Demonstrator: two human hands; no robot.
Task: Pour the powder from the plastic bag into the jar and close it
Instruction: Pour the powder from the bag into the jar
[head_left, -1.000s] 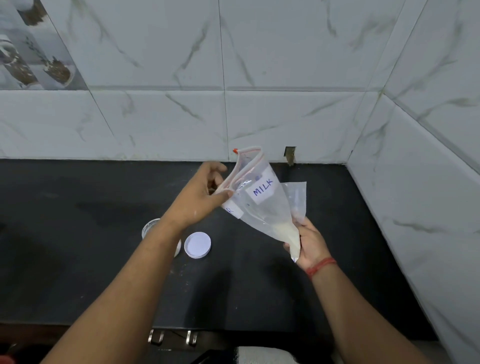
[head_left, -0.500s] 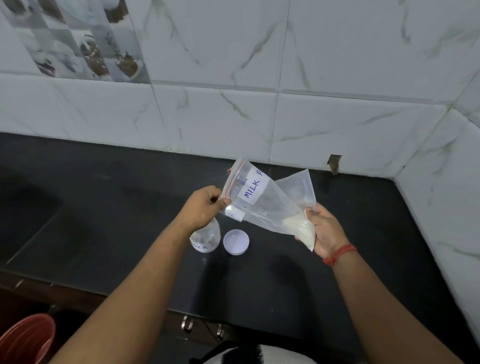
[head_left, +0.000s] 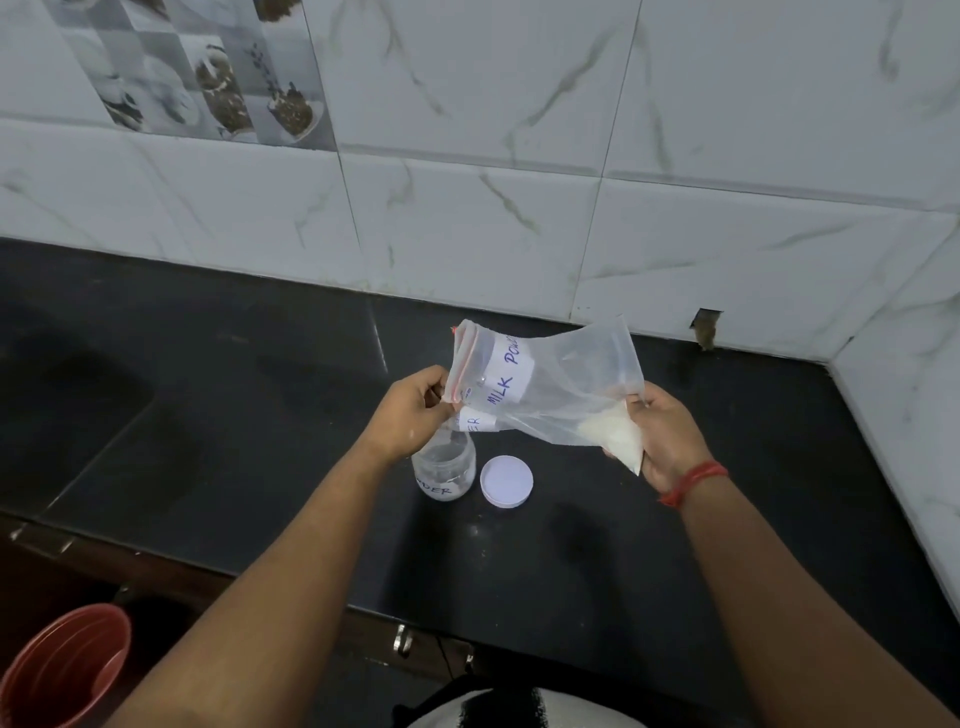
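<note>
The plastic bag (head_left: 550, 389) was held in the air above the table (head_left: 234, 415), lying almost level, with its red zip mouth turned to the left and the white powder (head_left: 610, 434) gathered in the lower right corner. A white label on it read "MILK POW", the rest being folded away. The left hand (head_left: 413, 410) pinched the mouth edge of the bag between curled fingers, and the right hand (head_left: 662, 441) gripped the powder corner, fingers closed round the plastic. Directly under the left hand stood the jar (head_left: 444, 467), clear, upright and without its cover, its mouth partly hidden by that hand; the mouth of the bag was above the jar but not touching it. The white lid (head_left: 506, 480) lay flat on the table just beside the jar on the right, apart from it. Around these two things the dark table was wide and bare on the left and toward the front edge. The tiled wall (head_left: 467, 234) closed the table at the back, and a second wall (head_left: 904, 415) closed it on the right, near the right hand. Below the front edge, at the lower left, the rim of a red bucket (head_left: 62, 670) showed.
</note>
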